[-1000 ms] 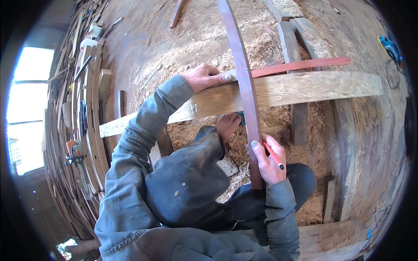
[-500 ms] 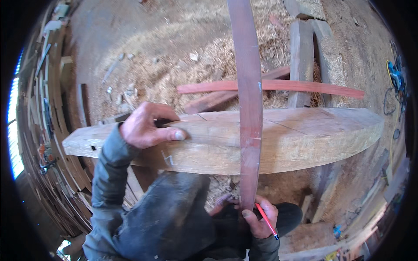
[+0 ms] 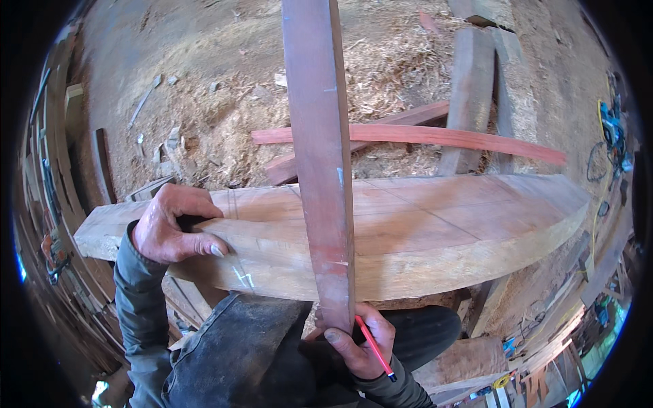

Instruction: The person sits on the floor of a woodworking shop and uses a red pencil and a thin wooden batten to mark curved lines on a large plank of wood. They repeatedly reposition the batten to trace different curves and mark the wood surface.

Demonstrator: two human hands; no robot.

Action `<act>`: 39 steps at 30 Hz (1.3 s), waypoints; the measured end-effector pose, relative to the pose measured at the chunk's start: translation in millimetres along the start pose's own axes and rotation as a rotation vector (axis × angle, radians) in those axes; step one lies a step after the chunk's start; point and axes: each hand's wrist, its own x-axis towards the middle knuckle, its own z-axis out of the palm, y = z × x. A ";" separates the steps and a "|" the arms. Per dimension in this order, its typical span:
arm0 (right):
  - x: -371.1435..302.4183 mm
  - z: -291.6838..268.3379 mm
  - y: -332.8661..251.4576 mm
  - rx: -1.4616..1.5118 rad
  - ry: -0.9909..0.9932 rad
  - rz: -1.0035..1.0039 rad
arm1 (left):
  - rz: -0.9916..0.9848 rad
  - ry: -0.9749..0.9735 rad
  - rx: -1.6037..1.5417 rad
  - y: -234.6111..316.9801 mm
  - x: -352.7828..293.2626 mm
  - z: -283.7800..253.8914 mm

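Note:
A thick, curved pale timber [image 3: 449, 224] lies crosswise in front of me, with pencil lines on its top and a light mark on its near face. My left hand [image 3: 173, 228] grips its near upper edge toward the left, thumb against the side and fingers curled over the top. Across the timber lies a long reddish-brown wooden strip [image 3: 316, 129], running away from me. Its near end overhangs above my legs, where my right hand [image 3: 364, 343] pinches it. A red pencil [image 3: 374, 348] is tucked in that same hand, its tip pointing down toward my wrist.
Beyond the timber, a slim red curved strip [image 3: 462, 139] and a darker plank [image 3: 408, 122] lie crossed over wood shavings. A grey beam [image 3: 469, 95] lies behind them. Stacked boards [image 3: 51, 149] line the left side. A blue power tool [image 3: 612, 126] sits at the far right.
The view has shifted, so the strip and both hands appear further left. The strip's far end now leans more to the left. Both hands keep their hold.

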 end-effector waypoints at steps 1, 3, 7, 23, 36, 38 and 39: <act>-0.1 -3.1 0.1 0.011 0.013 -0.003 | -0.001 0.008 -0.017 3.5 3.4 3.8; -0.6 -15.2 -3.4 0.000 0.041 -0.026 | 0.068 0.034 -0.025 13.1 12.2 13.8; -0.2 -48.1 -20.5 -0.081 0.109 -0.033 | 0.040 0.016 -0.003 39.9 31.0 33.4; 4.3 -104.1 -42.0 0.037 0.107 0.104 | 0.031 0.006 0.061 89.0 61.0 62.6; 2.3 -132.3 -22.6 -0.059 0.071 -0.030 | 0.019 -0.044 0.119 98.8 72.8 68.0; 5.5 -133.2 -26.4 -0.079 0.048 -0.006 | 0.022 -0.045 0.101 98.3 72.7 68.2; 6.6 -134.5 -29.1 -0.099 0.030 -0.001 | 0.021 -0.044 0.102 98.4 72.8 69.0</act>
